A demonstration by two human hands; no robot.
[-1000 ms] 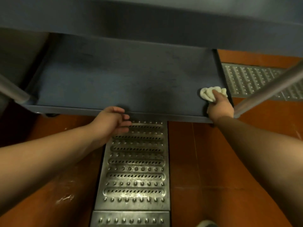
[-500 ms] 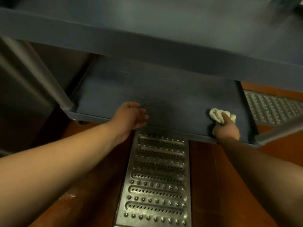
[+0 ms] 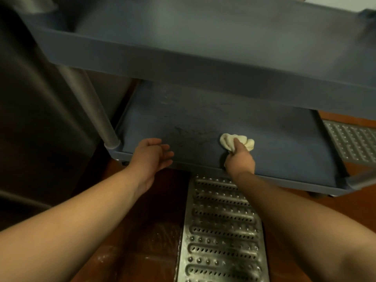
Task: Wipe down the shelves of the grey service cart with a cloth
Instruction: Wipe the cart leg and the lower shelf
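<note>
The grey service cart's bottom shelf (image 3: 280,143) lies low in front of me, with the upper shelf (image 3: 203,43) overhanging it. My right hand (image 3: 240,159) grips a crumpled white cloth (image 3: 240,141) and presses it on the bottom shelf near the front middle. My left hand (image 3: 151,156) rests at the shelf's front edge, left of the cloth, fingers loosely curled with nothing in them. Faint scuff marks show on the shelf between the two hands.
A metal cart post (image 3: 97,110) rises at the front left corner, another (image 3: 362,178) at the front right. A perforated steel drain grate (image 3: 221,231) runs through the red tile floor (image 3: 146,241) below. A stainless steel panel (image 3: 36,110) stands at the left.
My right hand has slid the cloth leftward along the bottom shelf from the right corner toward the middle. The view has tilted up, showing more of the upper shelf. My left hand stays at the front edge.
</note>
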